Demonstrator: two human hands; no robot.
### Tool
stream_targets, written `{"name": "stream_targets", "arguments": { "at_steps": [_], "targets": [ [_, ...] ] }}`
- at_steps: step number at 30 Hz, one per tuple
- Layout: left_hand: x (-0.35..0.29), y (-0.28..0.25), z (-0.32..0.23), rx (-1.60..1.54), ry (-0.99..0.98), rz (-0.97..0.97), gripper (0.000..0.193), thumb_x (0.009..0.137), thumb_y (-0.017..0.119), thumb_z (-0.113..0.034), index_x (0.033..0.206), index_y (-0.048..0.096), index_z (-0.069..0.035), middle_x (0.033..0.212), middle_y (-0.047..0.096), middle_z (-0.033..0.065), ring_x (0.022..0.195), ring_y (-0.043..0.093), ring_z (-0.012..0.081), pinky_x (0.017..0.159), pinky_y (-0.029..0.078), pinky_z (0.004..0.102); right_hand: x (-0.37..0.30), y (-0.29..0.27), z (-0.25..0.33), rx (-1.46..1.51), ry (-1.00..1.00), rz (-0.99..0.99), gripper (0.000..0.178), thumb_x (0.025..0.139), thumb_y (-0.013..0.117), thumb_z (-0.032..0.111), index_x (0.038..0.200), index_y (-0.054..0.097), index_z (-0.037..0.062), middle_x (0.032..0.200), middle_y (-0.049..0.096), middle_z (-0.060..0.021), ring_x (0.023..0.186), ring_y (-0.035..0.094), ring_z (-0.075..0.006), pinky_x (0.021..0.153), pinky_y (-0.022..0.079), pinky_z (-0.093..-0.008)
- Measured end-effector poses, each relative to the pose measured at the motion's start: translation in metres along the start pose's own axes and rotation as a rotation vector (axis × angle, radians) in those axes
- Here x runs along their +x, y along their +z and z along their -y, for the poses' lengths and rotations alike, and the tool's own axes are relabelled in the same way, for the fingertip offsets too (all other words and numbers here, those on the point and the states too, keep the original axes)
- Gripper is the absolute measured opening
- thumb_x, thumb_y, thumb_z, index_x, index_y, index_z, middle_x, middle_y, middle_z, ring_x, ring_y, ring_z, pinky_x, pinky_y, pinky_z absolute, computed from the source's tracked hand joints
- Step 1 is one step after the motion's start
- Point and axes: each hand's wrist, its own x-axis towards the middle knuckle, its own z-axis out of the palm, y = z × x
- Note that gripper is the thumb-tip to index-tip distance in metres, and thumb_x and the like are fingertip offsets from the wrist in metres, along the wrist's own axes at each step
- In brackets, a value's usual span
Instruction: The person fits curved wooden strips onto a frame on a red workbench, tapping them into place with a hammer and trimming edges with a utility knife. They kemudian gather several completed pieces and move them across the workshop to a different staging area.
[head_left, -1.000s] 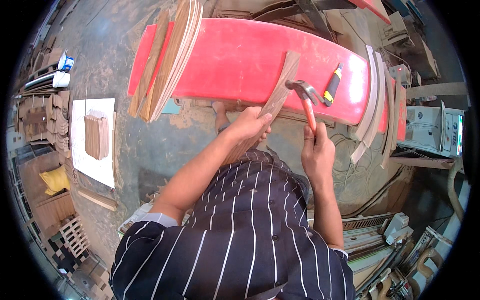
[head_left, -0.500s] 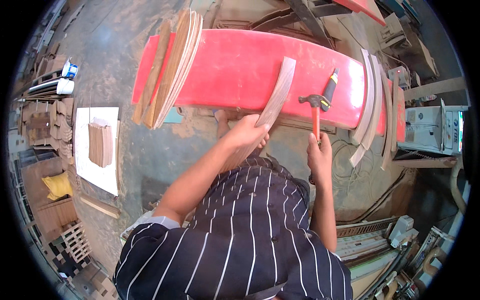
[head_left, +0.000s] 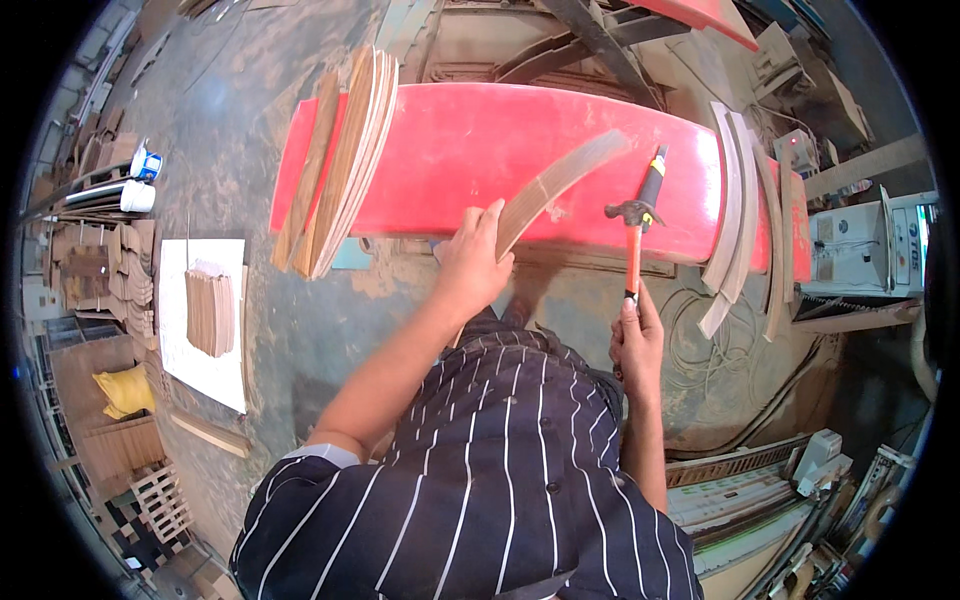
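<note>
My left hand [head_left: 474, 258] is closed around a curved wooden strip [head_left: 552, 188], whose far end reaches over the red-topped table [head_left: 450, 130]. That far end is smeared by motion. In my right hand [head_left: 638, 340] is a claw hammer [head_left: 633, 240] with an orange handle, gripped low with its head up. Just beyond the hammer head, a black and yellow utility knife [head_left: 653, 180] lies on the red surface. The hammer head overlaps the knife's near end in the picture; whether they touch I cannot tell.
Stacked curved strips [head_left: 350, 160] lie across the table's left end, and more curved strips [head_left: 735, 215] overhang its right end. On the floor at left, a bundle of wood pieces [head_left: 209, 312] sits on a white board [head_left: 200, 385]. Cables [head_left: 700, 335] coil under the right side.
My left hand has moved slightly left and swung the strip's far end to the right. My right hand has dropped a little with the hammer, and the whole view has shifted.
</note>
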Motion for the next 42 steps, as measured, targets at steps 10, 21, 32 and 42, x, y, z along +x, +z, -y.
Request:
{"name": "stream_targets", "arguments": {
  "at_steps": [10, 21, 32, 42],
  "targets": [
    [-0.010, 0.019, 0.008, 0.025, 0.060, -0.018, 0.075, 0.085, 0.084, -0.016, 0.151, 0.051, -0.004, 0.130, 0.055, 0.0193, 0.118, 0.063, 0.0430, 0.102, 0.053, 0.0508, 0.003, 0.008, -0.017, -0.094, -0.047, 0.100, 0.054, 0.111, 0.059, 0.020, 0.162, 0.045, 0.0085, 0.073, 0.042, 0.0091, 0.053, 0.036, -0.0005, 0.044, 0.027, -0.0204],
    [-0.010, 0.019, 0.007, 0.172, 0.005, 0.011, 0.071, 0.090, 0.079, -0.029, 0.154, 0.051, -0.012, 0.126, 0.053, 0.0169, 0.101, 0.070, 0.0413, 0.084, 0.060, 0.0525, 0.004, 0.018, -0.012, -0.203, -0.048, 0.130, 0.054, 0.108, 0.060, 0.013, 0.159, 0.047, 0.0019, 0.095, 0.054, 0.0044, 0.078, 0.046, -0.0046, 0.069, 0.041, -0.0221],
    [-0.015, 0.019, 0.012, 0.088, -0.011, 0.003, 0.073, 0.087, 0.081, -0.025, 0.152, 0.050, -0.013, 0.128, 0.055, 0.0151, 0.110, 0.068, 0.0404, 0.090, 0.058, 0.0534, -0.003, 0.023, -0.007, -0.243, -0.034, 0.141, 0.053, 0.104, 0.058, 0.004, 0.156, 0.046, -0.0011, 0.105, 0.061, -0.0010, 0.092, 0.056, -0.0098, 0.084, 0.050, -0.0275],
    [0.015, -0.013, 0.020, 0.141, 0.168, -0.191, 0.065, 0.088, 0.080, -0.018, 0.148, 0.056, -0.008, 0.127, 0.058, 0.0145, 0.115, 0.065, 0.0378, 0.095, 0.055, 0.0496, -0.031, -0.011, 0.083, -0.063, -0.298, 0.623, 0.079, 0.083, 0.082, 0.041, 0.142, 0.050, 0.0004, 0.126, 0.061, -0.0115, 0.116, 0.060, -0.0217, 0.096, 0.045, -0.0354]
  ]
}}
